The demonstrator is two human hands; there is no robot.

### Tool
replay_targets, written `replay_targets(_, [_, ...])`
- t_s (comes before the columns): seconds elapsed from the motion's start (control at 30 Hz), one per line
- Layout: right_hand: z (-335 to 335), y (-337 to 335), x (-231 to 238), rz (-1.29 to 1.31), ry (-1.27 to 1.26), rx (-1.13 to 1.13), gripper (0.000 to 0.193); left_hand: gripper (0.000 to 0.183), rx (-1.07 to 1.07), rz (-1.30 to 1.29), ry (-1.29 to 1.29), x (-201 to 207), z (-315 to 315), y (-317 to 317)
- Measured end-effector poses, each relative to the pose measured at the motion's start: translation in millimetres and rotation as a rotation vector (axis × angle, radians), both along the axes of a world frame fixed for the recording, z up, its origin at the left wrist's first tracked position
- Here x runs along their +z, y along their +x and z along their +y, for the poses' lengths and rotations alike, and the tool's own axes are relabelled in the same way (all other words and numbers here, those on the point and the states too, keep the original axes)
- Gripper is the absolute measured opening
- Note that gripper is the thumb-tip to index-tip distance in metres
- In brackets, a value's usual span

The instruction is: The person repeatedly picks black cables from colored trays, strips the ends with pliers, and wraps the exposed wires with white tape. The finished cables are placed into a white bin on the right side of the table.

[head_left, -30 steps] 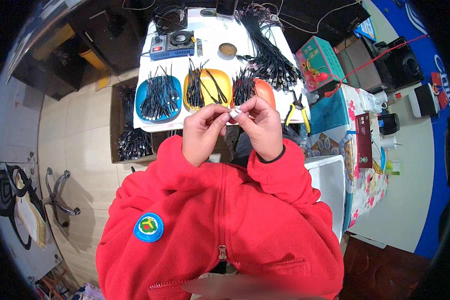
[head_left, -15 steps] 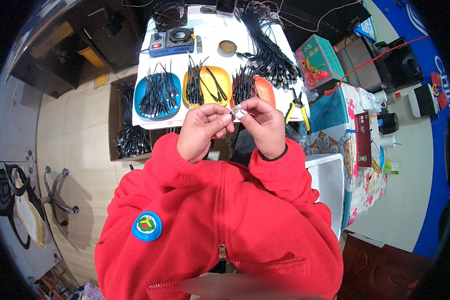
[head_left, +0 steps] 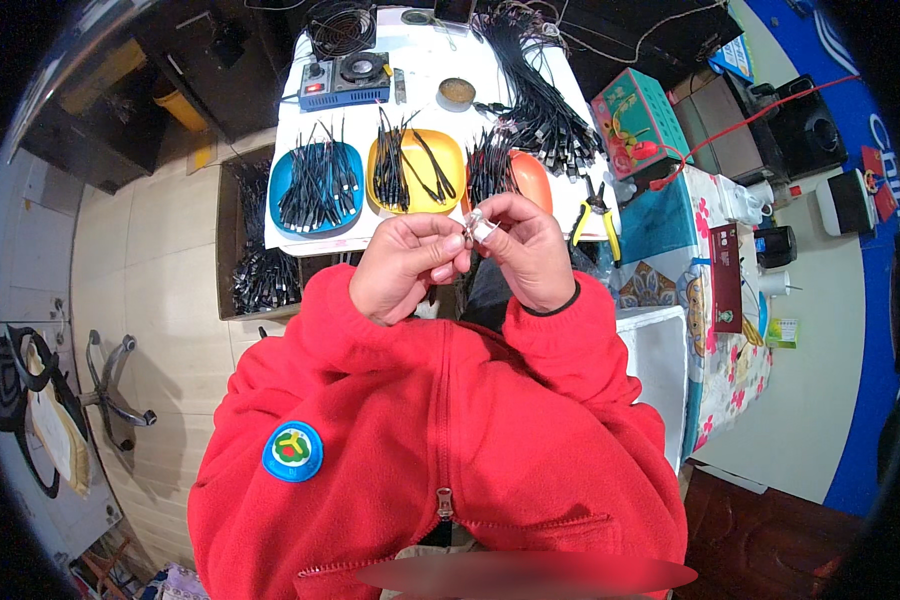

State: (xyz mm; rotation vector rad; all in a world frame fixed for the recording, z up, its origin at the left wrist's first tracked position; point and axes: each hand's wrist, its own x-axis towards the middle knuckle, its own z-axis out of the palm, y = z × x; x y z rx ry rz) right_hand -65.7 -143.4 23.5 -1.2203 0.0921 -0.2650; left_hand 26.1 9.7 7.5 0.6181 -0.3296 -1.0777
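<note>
In front of my chest, at the table's near edge, both hands meet fingertip to fingertip. My right hand [head_left: 532,258] pinches a small white and silvery piece [head_left: 482,229] between thumb and forefinger. The thumb and forefinger of my left hand [head_left: 402,268] are pressed together against the piece's left side; what they grip is too small to make out. Just beyond the hands stand a blue tray [head_left: 283,183] and a yellow tray [head_left: 450,150] with short black cables, and an orange tray [head_left: 532,178] beside a bundle of similar cables [head_left: 488,172].
Yellow-handled pliers [head_left: 594,220] lie at the table's right edge. Behind the trays are a blue control box with a dial [head_left: 345,82], a round tin [head_left: 456,94] and a long cable bundle [head_left: 540,90]. A carton of cables [head_left: 232,215] stands left; a green-pink box [head_left: 640,125] stands right.
The small white piece has turned slightly in my right fingers and sits a little lower. Both hands stay almost in place.
</note>
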Motion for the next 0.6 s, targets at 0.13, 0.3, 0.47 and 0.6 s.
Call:
replay_targets(0.13, [-2,-2,9,0.059,-0.123,0.012,0.016,0.012,-0.069,0.016,0.021,0,2,3])
replay_targets(0.3, [5,-2,5,0.074,-0.027,-0.025,0.015,0.010,0.014,0.016,0.025,-2,2,0])
replay_targets(0.47, [6,-2,0,0.084,0.103,-0.021,0.011,0.013,0.092,-0.145,0.074,-2,1,-2])
replay_targets(0.6, [-2,-1,-5,0.110,0.141,0.017,0.009,0.016,0.164,-0.596,0.294,-3,4,-5])
